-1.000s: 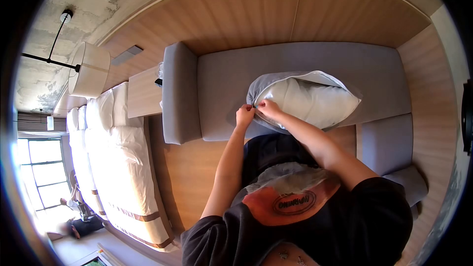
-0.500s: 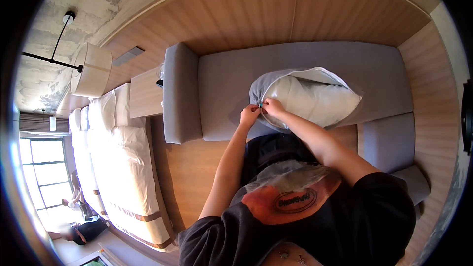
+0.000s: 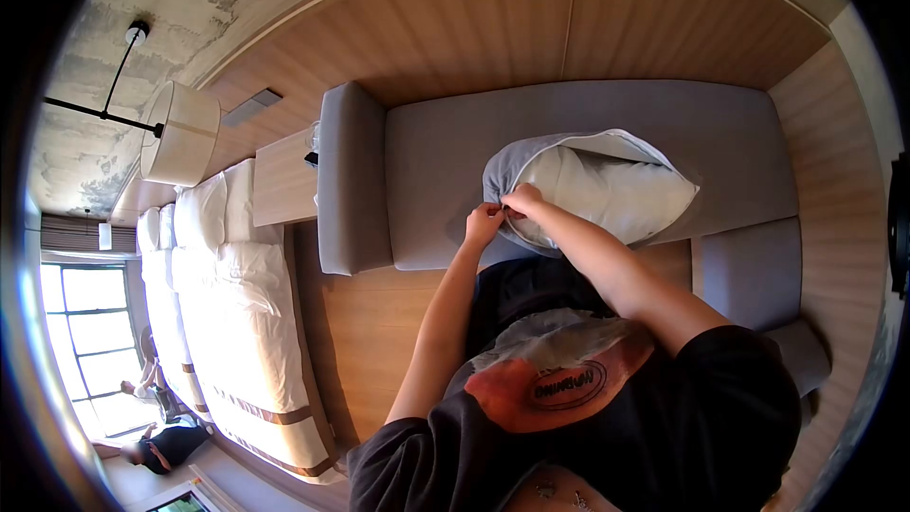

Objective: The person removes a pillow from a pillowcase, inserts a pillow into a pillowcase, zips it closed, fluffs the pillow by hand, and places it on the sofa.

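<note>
A grey cushion cover (image 3: 502, 166) lies on the sofa with its long opening gaping, its edge lined by what looks like a zip. Inside it a white cushion insert (image 3: 607, 192) shows through the gap. At the left corner of the opening, my left hand (image 3: 484, 223) is closed, pinching the cover's edge. Right beside it my right hand (image 3: 522, 202) is also closed on that edge, its fingertips bent in and partly hidden. The two hands nearly touch. Whatever small part lies between the fingertips is too small to make out.
The grey sofa (image 3: 436, 171) runs along a wood-panelled wall, with a grey ottoman-like seat (image 3: 749, 270) at its right. To the left stand a bed (image 3: 242, 341) with white bedding and a hanging lamp (image 3: 178, 137). Two people (image 3: 171, 446) are near the window.
My right hand has turned slightly, its fingers curling further down at the cover's corner. A small teal spot between the fingertips is no longer visible. The cushion has stayed in place.
</note>
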Motion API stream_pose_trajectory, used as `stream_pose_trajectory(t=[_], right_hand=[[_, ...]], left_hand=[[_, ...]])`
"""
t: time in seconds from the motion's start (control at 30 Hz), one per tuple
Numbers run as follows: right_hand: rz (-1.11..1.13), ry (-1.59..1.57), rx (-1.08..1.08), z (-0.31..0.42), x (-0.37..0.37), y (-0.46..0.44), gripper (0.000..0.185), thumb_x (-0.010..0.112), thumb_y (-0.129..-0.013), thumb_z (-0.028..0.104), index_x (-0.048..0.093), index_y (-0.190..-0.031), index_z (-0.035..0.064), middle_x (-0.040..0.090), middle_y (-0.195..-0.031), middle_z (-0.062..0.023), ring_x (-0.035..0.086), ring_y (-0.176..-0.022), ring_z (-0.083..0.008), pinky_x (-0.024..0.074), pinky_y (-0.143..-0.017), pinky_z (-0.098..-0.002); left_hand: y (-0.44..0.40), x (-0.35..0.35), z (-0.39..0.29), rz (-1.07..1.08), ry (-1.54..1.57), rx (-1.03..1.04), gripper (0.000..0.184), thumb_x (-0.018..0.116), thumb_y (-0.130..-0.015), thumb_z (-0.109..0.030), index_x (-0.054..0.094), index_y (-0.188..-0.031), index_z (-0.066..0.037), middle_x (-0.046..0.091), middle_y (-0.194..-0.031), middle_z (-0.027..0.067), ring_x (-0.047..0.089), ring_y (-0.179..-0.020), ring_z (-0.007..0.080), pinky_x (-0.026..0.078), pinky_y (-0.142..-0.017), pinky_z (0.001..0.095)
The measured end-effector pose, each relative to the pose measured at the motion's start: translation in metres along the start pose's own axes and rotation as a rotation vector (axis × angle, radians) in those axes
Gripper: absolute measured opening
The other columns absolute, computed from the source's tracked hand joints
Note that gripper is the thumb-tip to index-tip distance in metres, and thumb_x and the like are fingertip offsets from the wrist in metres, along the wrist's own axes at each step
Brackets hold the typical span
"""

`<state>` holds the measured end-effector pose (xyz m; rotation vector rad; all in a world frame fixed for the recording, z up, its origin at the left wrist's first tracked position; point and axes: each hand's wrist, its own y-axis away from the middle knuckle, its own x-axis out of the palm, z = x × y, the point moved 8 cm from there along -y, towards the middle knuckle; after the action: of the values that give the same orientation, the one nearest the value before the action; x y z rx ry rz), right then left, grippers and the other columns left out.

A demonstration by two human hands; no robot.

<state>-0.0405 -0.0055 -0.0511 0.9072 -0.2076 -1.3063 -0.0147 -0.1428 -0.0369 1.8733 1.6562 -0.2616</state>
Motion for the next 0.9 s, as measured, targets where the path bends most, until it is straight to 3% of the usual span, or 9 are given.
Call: stream_pose_trajectory(t=[0.07,0.27,0.47,0.57,0.77,0.9], right_hand=[[0.015,-0.102,0.085,-0.005,0.002,0.000,0.018,0.060,-0.069,0.016,0.063,-0.065,-0.0014,0.061,-0.056,-0.0098,0.060,-0.048,-0.0182,0.0496,-0.044,-0.0297],[-0.020,0.001,-0.043,-0.009,0.002,-0.010,0.018,0.061,-0.067,0.018,0.063,-0.064,0.0004,0.061,-0.056,-0.0096,0.060,-0.047,-0.0175,0.0491,-0.045,-0.0288],[-0.173,0.374,-0.274,0.012,-0.005,-0.010,0.016,0.061,-0.066,0.017,0.063,-0.060,0.0020,0.059,-0.055,-0.0102,0.058,-0.044,-0.0185,0.0472,-0.043,-0.0313],[0.059,0.208,-0.011,0.012,-0.001,0.005,0.013,0.059,-0.066,0.013,0.061,-0.059,0.0017,0.057,-0.052,-0.0091,0.053,-0.040,-0.0176,0.0435,-0.039,-0.0315],[0.264,0.011,-0.045,0.007,0.007,0.016,0.012,0.057,-0.066,0.009,0.060,-0.058,0.0005,0.054,-0.050,-0.0079,0.047,-0.039,-0.0161,0.0350,-0.036,-0.0304],[0.242,0.262,-0.211,0.010,0.011,0.011,0.015,0.056,-0.069,0.011,0.058,-0.057,0.0012,0.053,-0.049,-0.0076,0.048,-0.041,-0.0155,0.0361,-0.039,-0.0303]], left_hand=[[0.000,0.002,0.005,-0.006,0.066,-0.030,0.033,0.064,-0.073,-0.027,0.063,-0.094,-0.002,0.067,-0.084,0.0125,0.065,-0.080,0.0229,0.049,-0.073,0.0319],[-0.004,0.007,0.011,0.005,0.097,-0.052,0.033,0.066,-0.073,-0.028,0.062,-0.093,-0.003,0.066,-0.084,0.0113,0.064,-0.080,0.0218,0.048,-0.073,0.0315],[0.001,0.002,-0.007,0.007,0.016,0.062,0.034,0.068,-0.072,-0.031,0.061,-0.090,-0.003,0.066,-0.082,0.0101,0.063,-0.079,0.0222,0.047,-0.071,0.0314],[-0.004,0.006,0.013,-0.012,0.122,0.007,0.033,0.066,-0.075,-0.033,0.061,-0.088,-0.003,0.065,-0.078,0.0098,0.063,-0.078,0.0249,0.047,-0.072,0.0338],[-0.002,-0.003,0.016,-0.247,-0.104,0.006,0.053,0.059,-0.078,-0.046,0.054,-0.105,0.000,0.059,-0.099,0.0185,0.053,-0.099,0.0343,0.042,-0.084,0.0417],[-0.006,0.008,0.008,-0.273,-0.127,-0.129,0.066,0.057,-0.078,-0.051,0.047,-0.115,0.002,0.053,-0.108,0.0252,0.047,-0.108,0.0362,0.040,-0.089,0.0425]])
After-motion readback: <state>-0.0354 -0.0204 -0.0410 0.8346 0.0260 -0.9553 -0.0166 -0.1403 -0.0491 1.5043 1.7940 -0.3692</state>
